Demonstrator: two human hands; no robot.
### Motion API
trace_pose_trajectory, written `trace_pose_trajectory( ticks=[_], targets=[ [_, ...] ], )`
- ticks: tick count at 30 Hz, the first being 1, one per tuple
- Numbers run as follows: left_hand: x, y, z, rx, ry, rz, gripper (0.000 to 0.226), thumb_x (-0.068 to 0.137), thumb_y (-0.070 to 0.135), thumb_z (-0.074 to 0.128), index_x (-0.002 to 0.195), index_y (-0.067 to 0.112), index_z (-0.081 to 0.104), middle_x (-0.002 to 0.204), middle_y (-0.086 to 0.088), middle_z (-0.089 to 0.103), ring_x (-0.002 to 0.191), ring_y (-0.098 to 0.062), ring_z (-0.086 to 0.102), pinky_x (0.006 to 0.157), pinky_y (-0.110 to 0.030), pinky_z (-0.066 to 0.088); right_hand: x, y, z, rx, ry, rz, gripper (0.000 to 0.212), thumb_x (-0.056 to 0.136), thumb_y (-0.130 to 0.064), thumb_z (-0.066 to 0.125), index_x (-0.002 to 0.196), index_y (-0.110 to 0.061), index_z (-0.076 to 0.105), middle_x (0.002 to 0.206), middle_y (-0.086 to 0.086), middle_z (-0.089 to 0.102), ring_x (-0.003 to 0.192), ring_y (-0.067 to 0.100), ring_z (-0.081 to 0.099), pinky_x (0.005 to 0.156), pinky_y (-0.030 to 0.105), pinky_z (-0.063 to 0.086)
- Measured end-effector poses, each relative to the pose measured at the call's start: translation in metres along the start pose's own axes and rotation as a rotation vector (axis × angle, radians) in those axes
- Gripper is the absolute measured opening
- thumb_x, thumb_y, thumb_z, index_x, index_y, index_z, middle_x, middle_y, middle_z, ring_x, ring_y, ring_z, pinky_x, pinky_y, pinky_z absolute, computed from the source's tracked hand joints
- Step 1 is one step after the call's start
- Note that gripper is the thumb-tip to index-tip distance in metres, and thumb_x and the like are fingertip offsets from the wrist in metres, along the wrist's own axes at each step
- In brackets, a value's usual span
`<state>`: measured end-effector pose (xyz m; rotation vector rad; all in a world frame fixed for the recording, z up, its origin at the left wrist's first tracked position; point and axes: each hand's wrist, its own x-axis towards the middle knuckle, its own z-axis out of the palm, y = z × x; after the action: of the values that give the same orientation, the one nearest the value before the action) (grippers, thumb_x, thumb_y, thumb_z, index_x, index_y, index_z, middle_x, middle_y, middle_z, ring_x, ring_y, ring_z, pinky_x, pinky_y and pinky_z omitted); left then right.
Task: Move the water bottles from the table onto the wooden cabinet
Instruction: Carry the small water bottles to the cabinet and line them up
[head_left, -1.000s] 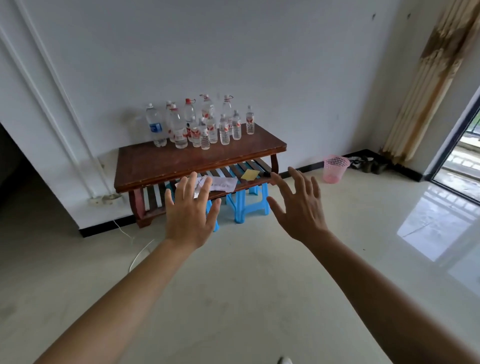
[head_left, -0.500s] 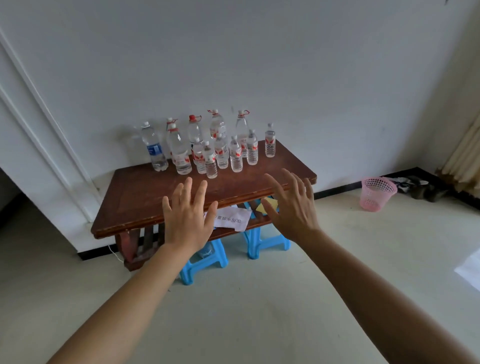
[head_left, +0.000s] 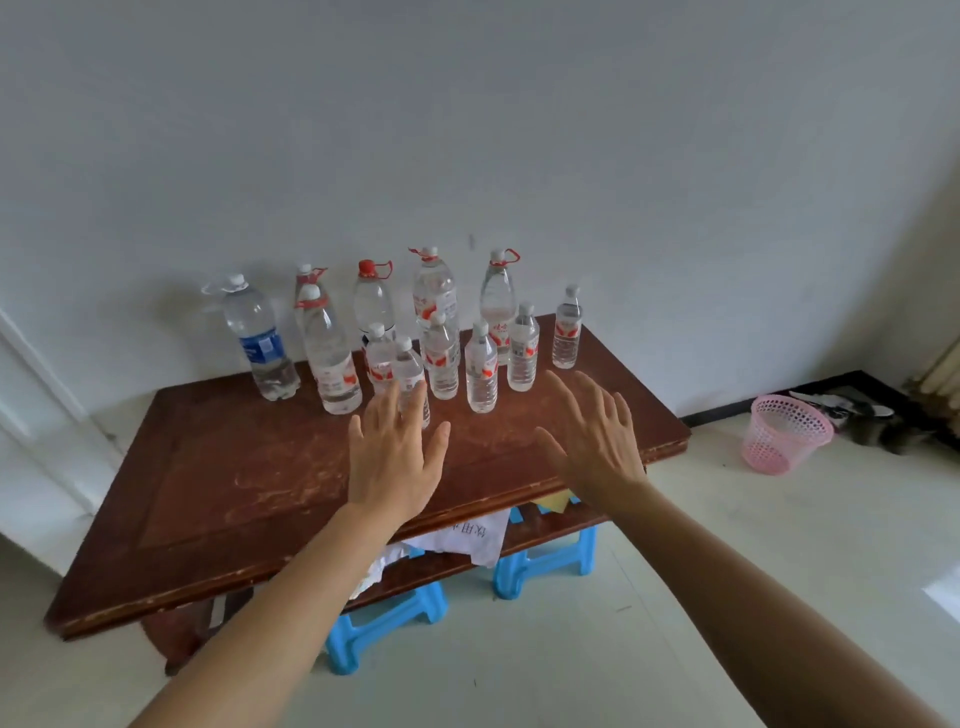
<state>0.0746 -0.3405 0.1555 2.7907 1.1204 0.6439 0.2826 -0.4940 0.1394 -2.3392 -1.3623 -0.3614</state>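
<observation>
1. Two bare forearms reach forward from the bottom of the view, over a pale tiled floor.
2. The left hand is held flat, palm down, with straight, spread fingers, and holds nothing. Its fingertips overlap the nearest small bottle; whether they touch it cannot be told.
3. The right hand is likewise spread wide and empty, hovering above the right part of the worktop, near the bottles but apart from them.
4. The worktop is a dark, scratched wooden table. Under it are two blue plastic stools and some papers on a lower shelf.
5. About a dozen clear water bottles stand upright in a cluster at the far edge, large ones behind and small ones in front; one large bottle at the left has a blue label.
6. Behind them is a plain white wall; a pink basket sits on the floor to the right.
7. The wooden cabinet is out of view. Judging by this, no bottle has been lifted yet, so the whole job is left.
</observation>
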Motion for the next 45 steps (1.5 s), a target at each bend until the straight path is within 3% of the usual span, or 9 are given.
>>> trace_pose_trajectory(
  ticks=[7, 13, 20, 25, 30, 34, 36, 39, 45],
  targets=[
    [0.119, 0.002, 0.071, -0.103, -0.066, 0.087, 0.072, 0.098, 0.060, 0.026, 0.158, 0.022, 0.016, 0.161, -0.017, 0.025, 0.146, -0.036, 0.029, 0.114, -0.060, 0.030, 0.078, 0.051, 0.049, 0.022, -0.002, 0.151, 0.084, 0.096, -0.055, 0.056, 0.161, -0.029, 0.009, 0.159, 0.012, 0.032, 0.139, 0.034, 0.042, 0.119, 0.055, 0.030],
    [0.176, 0.008, 0.152, -0.223, -0.117, 0.064, 0.085, 0.098, 0.060, 0.041, 0.158, 0.026, -0.007, 0.166, -0.014, 0.007, 0.152, -0.032, 0.016, 0.117, -0.056, 0.029, 0.139, 0.102, 0.106, 0.081, -0.052, 0.172, 0.088, 0.096, -0.051, 0.059, 0.162, -0.026, 0.006, 0.159, 0.014, 0.030, 0.140, 0.034, 0.041, 0.118, 0.052, 0.030],
    [0.226, 0.028, 0.239, -0.467, -0.077, -0.310, 0.100, 0.092, 0.064, 0.053, 0.158, 0.023, -0.009, 0.167, -0.009, 0.007, 0.152, -0.025, 0.015, 0.120, -0.047, 0.027, 0.215, 0.156, 0.194, 0.299, -0.238, 0.097, 0.092, 0.094, -0.045, 0.065, 0.161, -0.024, 0.006, 0.157, 0.014, 0.030, 0.137, 0.037, 0.045, 0.110, 0.053, 0.042],
    [0.251, 0.045, 0.283, -0.473, 0.013, -0.488, 0.105, 0.091, 0.047, 0.068, 0.157, 0.016, -0.006, 0.166, -0.011, 0.010, 0.151, -0.017, 0.016, 0.119, -0.026, 0.016, 0.263, 0.177, 0.248, 0.567, -0.270, 0.074, 0.098, 0.094, -0.045, 0.068, 0.160, -0.021, 0.000, 0.158, 0.016, 0.027, 0.142, 0.031, 0.037, 0.108, 0.047, 0.044],
    [0.256, 0.053, 0.313, -0.518, 0.068, -0.610, 0.106, 0.090, 0.041, 0.073, 0.157, 0.017, -0.006, 0.166, -0.010, 0.012, 0.152, -0.018, 0.017, 0.122, -0.034, 0.022, 0.276, 0.178, 0.286, 0.752, -0.271, 0.172, 0.108, 0.089, -0.045, 0.075, 0.155, -0.038, -0.010, 0.163, 0.014, 0.020, 0.144, 0.031, 0.042, 0.101, 0.052, 0.051],
    [0.261, 0.054, 0.323, -0.519, 0.166, -0.593, 0.097, 0.094, 0.023, 0.070, 0.155, 0.011, -0.004, 0.160, -0.005, 0.017, 0.144, 0.009, 0.019, 0.113, -0.010, 0.023, 0.279, 0.173, 0.303, 0.765, -0.213, 0.081, 0.100, 0.091, -0.032, 0.076, 0.155, -0.026, 0.000, 0.159, 0.021, 0.026, 0.140, 0.038, 0.043, 0.093, 0.037, 0.047],
    [0.265, 0.051, 0.326, -0.533, 0.190, -0.563, 0.095, 0.096, 0.019, 0.067, 0.155, 0.021, -0.007, 0.161, -0.004, 0.015, 0.146, 0.003, 0.024, 0.113, -0.013, 0.028, 0.282, 0.173, 0.308, 0.743, -0.195, 0.067, 0.091, 0.095, -0.025, 0.072, 0.155, -0.027, 0.003, 0.153, 0.026, 0.035, 0.133, 0.040, 0.049, 0.088, 0.040, 0.051],
    [0.268, 0.049, 0.327, -0.539, 0.167, -0.541, 0.093, 0.096, 0.018, 0.067, 0.153, 0.032, -0.006, 0.163, -0.017, 0.016, 0.147, -0.025, 0.030, 0.116, -0.019, 0.031, 0.285, 0.172, 0.306, 0.721, -0.210, 0.079, 0.085, 0.099, -0.022, 0.067, 0.154, -0.030, 0.004, 0.148, 0.028, 0.039, 0.123, 0.043, 0.054, 0.082, 0.040, 0.052],
    [0.240, 0.047, 0.313, -0.533, 0.129, -0.524, 0.091, 0.094, 0.018, 0.063, 0.151, 0.036, -0.006, 0.156, -0.021, 0.029, 0.136, -0.037, 0.047, 0.101, -0.053, 0.049, 0.270, 0.162, 0.285, 0.718, -0.253, 0.159, 0.079, 0.101, -0.022, 0.064, 0.154, -0.024, 0.007, 0.160, 0.022, 0.026, 0.131, 0.043, 0.047, 0.095, 0.052, 0.051]
  ],
)
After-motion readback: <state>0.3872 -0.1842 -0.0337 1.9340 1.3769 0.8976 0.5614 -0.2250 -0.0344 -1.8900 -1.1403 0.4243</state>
